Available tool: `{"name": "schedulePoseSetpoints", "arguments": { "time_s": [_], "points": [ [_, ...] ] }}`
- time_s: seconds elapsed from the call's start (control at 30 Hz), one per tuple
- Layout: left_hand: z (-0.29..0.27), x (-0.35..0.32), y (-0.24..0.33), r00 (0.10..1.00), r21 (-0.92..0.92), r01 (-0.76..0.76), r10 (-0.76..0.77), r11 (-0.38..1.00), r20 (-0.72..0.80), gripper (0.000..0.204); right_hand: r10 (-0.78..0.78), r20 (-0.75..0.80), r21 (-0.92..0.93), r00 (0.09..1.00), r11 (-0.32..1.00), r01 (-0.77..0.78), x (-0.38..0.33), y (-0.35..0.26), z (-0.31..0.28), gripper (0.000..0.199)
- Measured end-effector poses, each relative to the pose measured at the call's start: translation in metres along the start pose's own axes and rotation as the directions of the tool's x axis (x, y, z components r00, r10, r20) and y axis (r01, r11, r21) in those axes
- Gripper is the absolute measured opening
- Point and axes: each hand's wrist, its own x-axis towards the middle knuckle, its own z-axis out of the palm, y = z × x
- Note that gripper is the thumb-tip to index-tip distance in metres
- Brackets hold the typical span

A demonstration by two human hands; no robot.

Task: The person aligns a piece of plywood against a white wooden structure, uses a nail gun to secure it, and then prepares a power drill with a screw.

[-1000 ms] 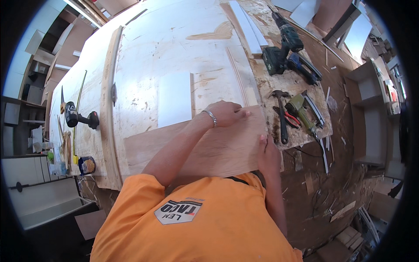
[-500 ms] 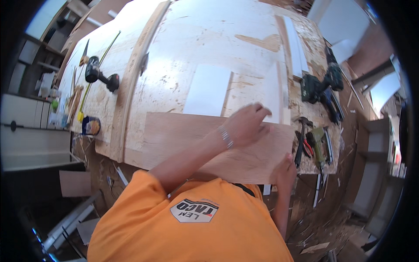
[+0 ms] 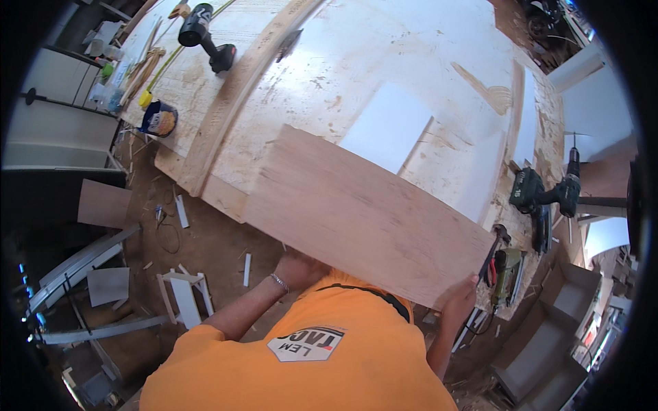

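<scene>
A flat reddish-brown wooden board [image 3: 370, 212] lies aslant across the near edge of the workbench [image 3: 301, 96], partly overhanging it toward my body. At the board's near right corner, my right hand [image 3: 460, 294] is closed on the edge. My left hand [image 3: 303, 270], with a metal bracelet at its wrist, is by the board's near long edge, close to my waist. Its fingers are hidden, so whether it grips the board cannot be told. Just beyond the board lies a white panel [image 3: 387, 123], its near end partly covered.
Right of the board are a hammer [image 3: 502, 235], a green nail gun [image 3: 507, 264] and a cordless drill [image 3: 565, 195]. Another drill [image 3: 199, 31] lies far left, near a yellow tape measure [image 3: 146, 98] and a blue tub [image 3: 159, 118]. A long wooden strip [image 3: 240, 85] crosses the bench.
My left hand has drawn back from above the board to its near edge by my waist. My right hand stays at the right corner. The whole view has turned, and the board appears more slanted.
</scene>
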Motion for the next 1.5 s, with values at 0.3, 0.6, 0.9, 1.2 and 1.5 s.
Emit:
{"name": "schedulePoseSetpoints", "arguments": {
  "time_s": [0.3, 0.6, 0.9, 1.2, 1.5],
  "points": [
    [0.064, 0.062, -0.032, 0.946, 0.170, -0.097, 0.144, 0.981, -0.290, 0.036, 0.038, 0.113, -0.005, 0.993, 0.999, -0.037, -0.007, -0.019, 0.014, 0.071],
    [0.008, 0.093, -0.009, 0.951, 0.273, -0.080, 0.155, 0.959, -0.266, 0.034, 0.068, -0.040, 0.010, 0.997, 0.998, -0.068, 0.012, 0.033, 0.044, 0.065],
    [-0.055, 0.073, 0.019, 0.873, -0.062, 0.182, -0.191, 0.981, -0.449, 0.041, 0.208, 0.010, 0.214, 0.978, 0.955, -0.206, 0.060, 0.061, 0.029, 0.069],
    [-0.067, 0.059, -0.003, 0.762, -0.276, 0.325, -0.423, 0.905, -0.490, 0.049, 0.163, 0.061, 0.133, 0.985, 0.976, -0.170, 0.048, 0.023, 0.022, 0.079],
    [0.005, 0.022, 0.002, 0.711, -0.800, 0.200, -0.646, 0.566, -0.279, 0.037, -0.054, -0.011, -0.028, 0.999, 0.998, 0.053, 0.031, 0.014, -0.013, 0.064]
  ]
}}
